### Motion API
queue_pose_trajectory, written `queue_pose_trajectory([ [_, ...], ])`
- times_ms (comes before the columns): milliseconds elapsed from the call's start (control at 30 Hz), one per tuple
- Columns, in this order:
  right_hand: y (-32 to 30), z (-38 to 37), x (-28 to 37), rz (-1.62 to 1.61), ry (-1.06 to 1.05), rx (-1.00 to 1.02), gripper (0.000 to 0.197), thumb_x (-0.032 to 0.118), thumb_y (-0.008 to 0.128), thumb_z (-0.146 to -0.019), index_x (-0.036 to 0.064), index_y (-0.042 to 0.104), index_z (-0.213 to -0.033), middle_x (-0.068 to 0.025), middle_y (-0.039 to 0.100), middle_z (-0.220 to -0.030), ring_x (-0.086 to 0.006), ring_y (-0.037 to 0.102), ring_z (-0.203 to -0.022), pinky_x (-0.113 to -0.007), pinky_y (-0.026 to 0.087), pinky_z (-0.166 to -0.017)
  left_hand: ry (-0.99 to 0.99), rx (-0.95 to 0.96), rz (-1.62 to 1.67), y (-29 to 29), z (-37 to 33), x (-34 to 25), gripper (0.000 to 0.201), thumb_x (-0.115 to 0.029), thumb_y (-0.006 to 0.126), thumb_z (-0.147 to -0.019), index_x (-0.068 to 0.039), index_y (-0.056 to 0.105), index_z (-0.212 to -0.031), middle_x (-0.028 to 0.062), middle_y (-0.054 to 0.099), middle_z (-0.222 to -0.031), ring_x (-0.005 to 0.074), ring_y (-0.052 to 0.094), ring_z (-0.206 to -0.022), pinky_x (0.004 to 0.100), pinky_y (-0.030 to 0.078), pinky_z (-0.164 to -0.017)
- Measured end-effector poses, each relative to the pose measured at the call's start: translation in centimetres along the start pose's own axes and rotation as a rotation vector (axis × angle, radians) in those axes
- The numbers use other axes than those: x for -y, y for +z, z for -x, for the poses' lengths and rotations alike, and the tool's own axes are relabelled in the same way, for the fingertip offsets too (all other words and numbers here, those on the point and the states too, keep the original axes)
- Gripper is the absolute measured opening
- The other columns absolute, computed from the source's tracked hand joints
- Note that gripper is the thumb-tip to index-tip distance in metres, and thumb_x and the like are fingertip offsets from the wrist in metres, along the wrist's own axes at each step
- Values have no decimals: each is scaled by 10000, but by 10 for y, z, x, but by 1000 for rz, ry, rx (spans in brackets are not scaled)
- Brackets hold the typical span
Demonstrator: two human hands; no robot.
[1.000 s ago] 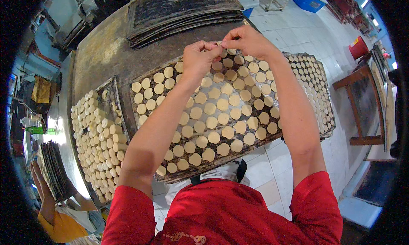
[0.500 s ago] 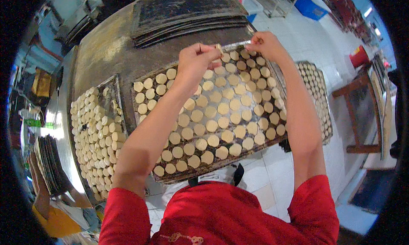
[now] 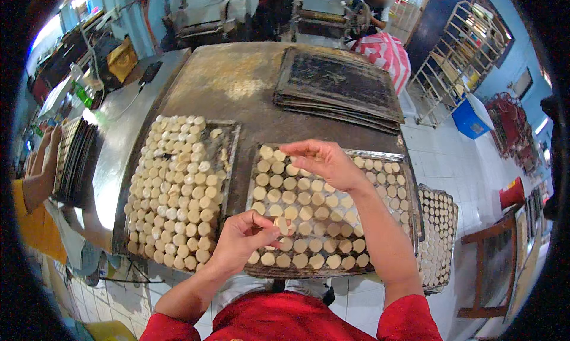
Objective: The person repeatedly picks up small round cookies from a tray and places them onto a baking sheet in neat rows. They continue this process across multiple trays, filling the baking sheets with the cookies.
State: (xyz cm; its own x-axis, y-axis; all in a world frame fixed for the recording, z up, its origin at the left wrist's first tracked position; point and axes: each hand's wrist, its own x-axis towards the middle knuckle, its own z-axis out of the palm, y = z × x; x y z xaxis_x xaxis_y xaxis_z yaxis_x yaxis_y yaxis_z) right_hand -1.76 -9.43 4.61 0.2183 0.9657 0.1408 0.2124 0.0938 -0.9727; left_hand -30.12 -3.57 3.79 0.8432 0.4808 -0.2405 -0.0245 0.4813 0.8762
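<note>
My left hand (image 3: 236, 241) pinches a round, pale dough piece (image 3: 281, 225) between thumb and fingers above the near left part of a baking tray. On that tray (image 3: 385, 155), flat dough rounds (image 3: 303, 212) lie in rows. My right hand (image 3: 333, 167) is over the tray's far left corner, fingers stretched out and thumb apart. Its fingertips are close to a dough round at that corner; whether they touch it I cannot tell. To the left, a second tray (image 3: 233, 140) carries thick, closely packed dough pieces (image 3: 172, 192), with a few scraps at its far right.
A stack of dark trays (image 3: 341, 83) lies at the back of the worktable (image 3: 219, 74). Another filled tray (image 3: 436, 237) is low at the right, near a wooden frame (image 3: 481, 270). At far left a co-worker's hand (image 3: 50, 154) is at upright dark trays (image 3: 76, 163).
My view has tilted up and turned left. My left hand has come from the tray's far edge to its near left, holding a dough round. My right hand has moved from the far right corner to the far left.
</note>
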Motion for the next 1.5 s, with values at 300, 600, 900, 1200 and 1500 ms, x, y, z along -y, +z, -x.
queue_pose_trajectory([
  [300,-30,111,22,767,188,-520,251,117,755,-908,3,694,-1123,-125,689,-1028,-234,692,-933,-323,562,-805,216,-244,100,-52,55,8,98,93,689,-917,14,640,-950,203,706,-1182,228,709,-1055,325,588,-933],
  [600,-74,306,-37,1076,592,-915,166,114,672,-957,-38,687,-1022,-155,665,-878,-292,634,-811,-406,506,-726,440,-234,-69,-53,36,38,100,44,733,-903,-11,663,-949,205,700,-1210,244,637,-1222,373,474,-1065],
  [900,-98,333,-52,1234,660,-813,279,249,634,-1008,-24,663,-960,-141,639,-818,-299,611,-757,-425,494,-701,317,-315,60,-37,17,52,119,40,735,-899,-8,638,-949,159,692,-1182,178,609,-1205,324,485,-1032],
  [1200,-59,364,5,55,512,-1075,377,323,660,-993,12,666,-1205,-105,723,-1000,-195,652,-904,-325,530,-872,251,-371,-150,-36,4,44,83,13,705,-922,-35,676,-984,98,697,-1146,152,661,-1032,301,528,-918],
  [1500,7,393,-21,-944,83,-975,534,287,630,-970,-41,519,-1376,-204,715,-1103,-338,726,-622,-438,535,-309,388,-275,-92,-70,-10,-27,57,-54,651,-974,-26,626,-1017,75,668,-1038,173,658,-908,398,576,-936],
])
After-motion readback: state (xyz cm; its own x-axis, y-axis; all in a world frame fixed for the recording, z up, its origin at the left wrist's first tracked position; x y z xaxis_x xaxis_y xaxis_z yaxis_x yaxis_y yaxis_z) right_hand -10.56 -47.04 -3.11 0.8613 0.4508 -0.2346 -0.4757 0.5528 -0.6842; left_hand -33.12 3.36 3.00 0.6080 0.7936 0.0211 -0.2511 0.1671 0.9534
